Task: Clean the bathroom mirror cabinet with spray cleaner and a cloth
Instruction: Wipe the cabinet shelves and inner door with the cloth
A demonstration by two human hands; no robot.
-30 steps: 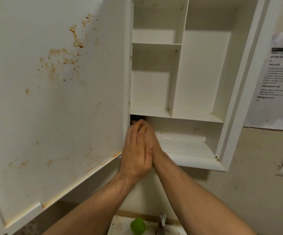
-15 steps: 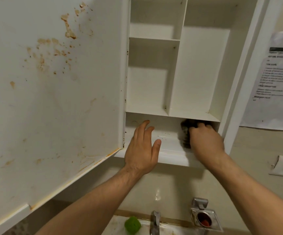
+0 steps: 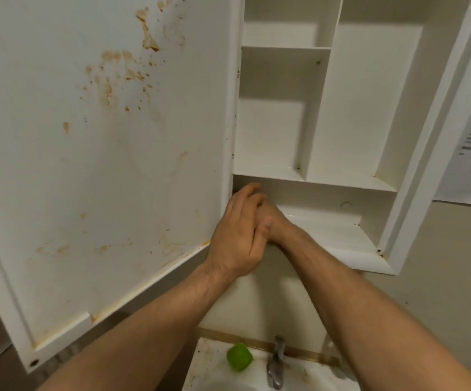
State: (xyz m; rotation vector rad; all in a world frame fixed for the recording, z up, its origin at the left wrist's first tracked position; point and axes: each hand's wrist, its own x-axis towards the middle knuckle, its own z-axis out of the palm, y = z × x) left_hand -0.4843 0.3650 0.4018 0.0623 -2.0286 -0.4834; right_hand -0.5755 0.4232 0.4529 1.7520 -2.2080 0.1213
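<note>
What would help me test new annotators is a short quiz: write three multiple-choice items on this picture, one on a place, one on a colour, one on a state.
1. Where do the left hand and right hand meet?
A) top shelf
B) left end of the lowest shelf
C) paper notice

2. What colour is the round object on the sink?
A) red
B) blue
C) green

3. How is the cabinet door?
A) shut
B) swung open
C) removed

Answers:
1 B: the left hand lies over the right there, beside the door's edge.
2 C: it is bright green, next to the faucet.
3 B: its stained inner face shows and the shelves are exposed.
</note>
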